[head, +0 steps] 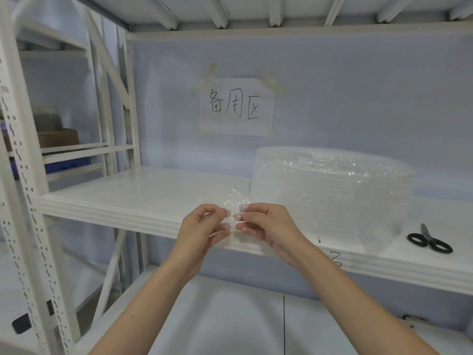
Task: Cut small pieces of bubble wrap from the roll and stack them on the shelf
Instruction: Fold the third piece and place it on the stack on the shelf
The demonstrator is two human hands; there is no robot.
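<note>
Bubble wrap, one small piece of bubble wrap [234,204], pinched between both my hands just in front of the shelf [107,201] edge, to the left of the roll [330,196]. It weighs next to nothing, I'd judge, and it's floppy: the upper part stands up loosely above my fingers and would droop or flutter if I let one side go. Slick plastic too, so a light pinch could slide off, yet squeezing hard would likely pop bubbles. Best hold is at the edges, one side per hand, which is what I'm doing now.

Left hand [204,229]: thumb and fingers [226,213] closed onto the piece's left edge, fingertips curled in tight, nothing else in that hand. Right hand [266,224]: same story, thumb underneath and fingers pressed on top of the right edge, closed on the plastic. The two sets of fingertips are almost touching each other in the middle, with the clear sheet between them. How far the piece reaches below my fingers I can't tell, it's too transparent against the shelf.

Roll sits on the shelf to the right of my hands, big and wound thick. Scissors [430,240] lie on the shelf just beyond the roll's right side, out of either hand. Bare shelf left of the roll looks like the spot to lay this piece flat.
</note>
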